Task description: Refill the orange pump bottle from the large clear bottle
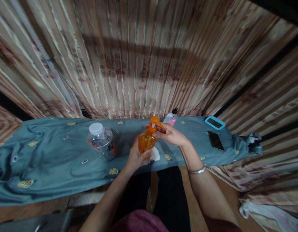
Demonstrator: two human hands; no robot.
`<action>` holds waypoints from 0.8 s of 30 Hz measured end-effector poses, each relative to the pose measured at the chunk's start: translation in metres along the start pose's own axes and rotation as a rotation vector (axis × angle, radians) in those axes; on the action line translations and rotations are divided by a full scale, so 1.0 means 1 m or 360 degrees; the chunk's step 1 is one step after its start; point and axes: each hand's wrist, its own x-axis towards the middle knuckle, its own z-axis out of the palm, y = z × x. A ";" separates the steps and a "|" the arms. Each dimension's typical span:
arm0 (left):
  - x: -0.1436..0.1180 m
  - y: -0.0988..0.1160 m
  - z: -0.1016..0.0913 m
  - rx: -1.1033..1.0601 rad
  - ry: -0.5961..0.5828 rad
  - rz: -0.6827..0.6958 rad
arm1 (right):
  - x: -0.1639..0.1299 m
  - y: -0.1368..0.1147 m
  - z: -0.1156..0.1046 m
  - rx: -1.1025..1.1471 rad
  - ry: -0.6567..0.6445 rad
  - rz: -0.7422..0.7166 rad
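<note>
Closest to camera: your maroon top at bottom centre, dark trousers just above it in the frame. Your forearms come up from the bottom edge; silver bangle on the right one.

Orange bottle is at frame centre, slightly below the middle, in both your hands, over the near edge of the desk. It's tilted, top leaning to frame right. Your left hand is wrapped around the body, thumb on the near side. Your right hand is closed in a narrow grip at the orange pump head, fingers around its collar; spout points right, over those fingers. Can't tell whether the bottle's base touches the desk; your left hand hides it.

White tissue sits just below and right of the bottle. Big clear bottle, white cap on, stands upright left of centre, well apart from your left hand. Small bottle with pink, black top, is behind your right hand, partly hidden.

Right side of frame: blue-rimmed digital display, digits too blurred to read, and dark phone just below it. Desk has a blue-green pineapple-print cloth. Striped curtain fills the upper frame.
</note>
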 end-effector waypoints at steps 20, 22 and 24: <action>-0.002 -0.004 0.001 0.0005 0.0024 0.0028 | -0.008 -0.001 0.024 -0.0116 0.0492 -0.0036; -0.001 -0.004 0.001 0.0006 0.0031 0.0014 | -0.009 -0.005 0.016 -0.0180 0.0290 -0.0065; 0.000 -0.004 0.002 0.0013 0.0033 -0.0003 | -0.009 -0.006 0.018 -0.0302 0.0279 -0.0057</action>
